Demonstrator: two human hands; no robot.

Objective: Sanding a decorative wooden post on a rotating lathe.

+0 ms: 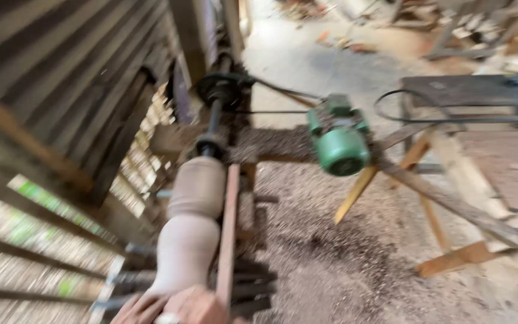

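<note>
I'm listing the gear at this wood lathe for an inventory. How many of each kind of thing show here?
Turned wood piece on the lathe: 1
Green motor: 1
Drive belt: 1
Tool rest bar: 1
Hand at the bottom edge, by the wood piece: 1; which hand it is, too blurred to tell
Total: 5

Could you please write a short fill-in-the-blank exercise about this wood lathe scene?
1. The motor standing beside the lathe is painted ____.
2. A hand at the bottom edge of the picture rests at the near end of the turned ____ workpiece.
3. A dark ____ runs from the motor to the pulley on the lathe's shaft.
4. The floor under the lathe is strewn with wood ____.

Missing words: green; wooden; belt; shavings
</note>
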